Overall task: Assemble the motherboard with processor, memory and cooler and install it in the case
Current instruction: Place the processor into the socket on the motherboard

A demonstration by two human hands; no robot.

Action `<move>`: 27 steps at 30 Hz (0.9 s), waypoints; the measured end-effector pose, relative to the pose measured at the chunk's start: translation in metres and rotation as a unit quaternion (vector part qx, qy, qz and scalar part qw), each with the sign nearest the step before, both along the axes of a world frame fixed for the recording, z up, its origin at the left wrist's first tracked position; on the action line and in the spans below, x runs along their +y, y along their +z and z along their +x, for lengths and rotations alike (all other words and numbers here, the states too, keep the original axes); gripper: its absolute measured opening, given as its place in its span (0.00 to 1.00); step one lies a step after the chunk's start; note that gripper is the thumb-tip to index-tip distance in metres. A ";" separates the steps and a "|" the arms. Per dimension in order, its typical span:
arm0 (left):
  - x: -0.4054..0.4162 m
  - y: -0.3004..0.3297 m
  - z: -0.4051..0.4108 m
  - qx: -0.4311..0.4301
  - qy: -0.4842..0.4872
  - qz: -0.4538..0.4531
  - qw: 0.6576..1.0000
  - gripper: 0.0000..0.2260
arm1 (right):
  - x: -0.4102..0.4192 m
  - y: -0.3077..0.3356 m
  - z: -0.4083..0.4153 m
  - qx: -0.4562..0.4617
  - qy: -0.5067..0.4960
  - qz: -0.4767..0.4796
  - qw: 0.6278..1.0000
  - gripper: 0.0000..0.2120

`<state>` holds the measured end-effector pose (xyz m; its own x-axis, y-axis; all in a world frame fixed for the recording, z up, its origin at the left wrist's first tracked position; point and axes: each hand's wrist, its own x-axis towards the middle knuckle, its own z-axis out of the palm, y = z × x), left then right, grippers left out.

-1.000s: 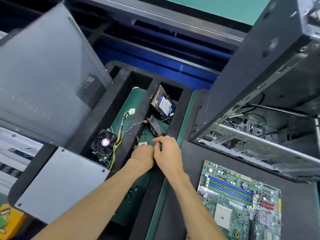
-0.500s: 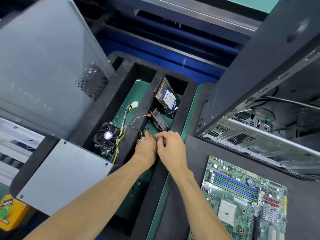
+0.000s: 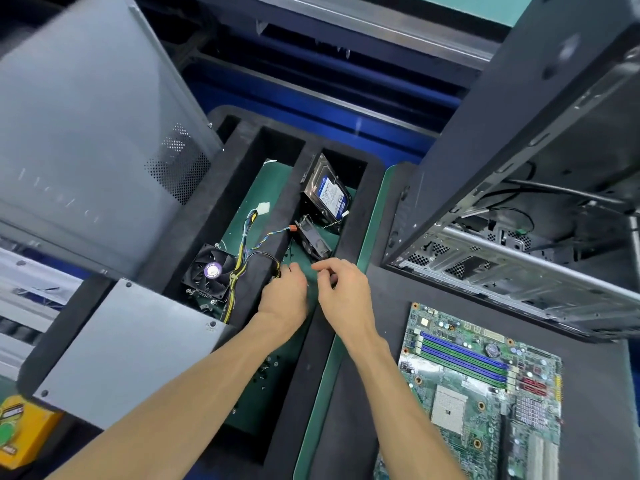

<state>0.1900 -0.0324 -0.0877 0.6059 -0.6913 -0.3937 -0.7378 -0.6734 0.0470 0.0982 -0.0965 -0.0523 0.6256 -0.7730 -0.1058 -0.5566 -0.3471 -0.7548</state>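
Observation:
The green motherboard (image 3: 478, 393) lies flat on the black mat at the lower right, with blue and green memory slots and a white processor socket (image 3: 450, 407). The open case (image 3: 519, 244) lies behind it. A black cooler (image 3: 209, 271) with a purple hub sits in the left compartment of the foam tray (image 3: 360, 216). Both hands reach into the right compartment. My left hand (image 3: 284, 294) curls down beside the cable bundle; what its fingers touch is hidden. My right hand (image 3: 343, 292) pinches something small and dark that I cannot identify.
A hard drive (image 3: 327, 194) and a small fan (image 3: 311, 240) lie further back in the same compartment. Loose screws (image 3: 270, 365) dot the tray floor. A grey power supply (image 3: 121, 348) and the case's side panel (image 3: 86, 133) stand on the left. A yellow object (image 3: 20, 431) sits bottom left.
The two hands, pressed together a second ago, have drawn slightly apart. The view has shifted a little, so the tray and motherboard sit lower and further right.

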 end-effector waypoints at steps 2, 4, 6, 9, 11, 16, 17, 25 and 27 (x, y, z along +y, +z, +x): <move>0.001 0.009 -0.001 -0.008 -0.001 -0.012 1.000 0.19 | 0.000 0.003 -0.004 -0.010 -0.019 0.012 1.000 0.12; 0.003 0.018 -0.002 -0.027 -0.011 -0.019 0.999 0.18 | 0.002 0.007 -0.008 -0.011 -0.032 0.014 0.999 0.12; 0.006 0.028 -0.003 -0.042 -0.022 -0.031 0.998 0.16 | 0.004 0.011 -0.012 -0.014 -0.041 0.012 0.999 0.12; 0.010 0.044 -0.004 -0.030 -0.019 -0.075 0.997 0.15 | 0.007 0.019 -0.020 -0.025 -0.057 0.006 0.998 0.12; 0.013 0.056 -0.003 -0.005 -0.006 -0.129 0.992 0.16 | 0.008 0.025 -0.026 -0.033 -0.065 0.002 0.997 0.12; 0.019 0.074 -0.012 0.088 -0.074 -0.245 0.963 0.19 | 0.008 0.038 -0.051 -0.045 -0.109 -0.004 0.993 0.11; 0.019 0.076 -0.017 0.098 -0.099 -0.251 0.958 0.19 | 0.008 0.039 -0.058 -0.045 -0.118 -0.006 0.992 0.11; 0.022 0.064 -0.068 0.153 -0.264 -0.231 0.924 0.20 | 0.008 0.046 -0.113 -0.045 -0.178 -0.053 0.982 0.11; 0.022 0.059 -0.076 0.165 -0.281 -0.230 0.917 0.19 | 0.009 0.045 -0.125 -0.040 -0.192 -0.056 0.979 0.11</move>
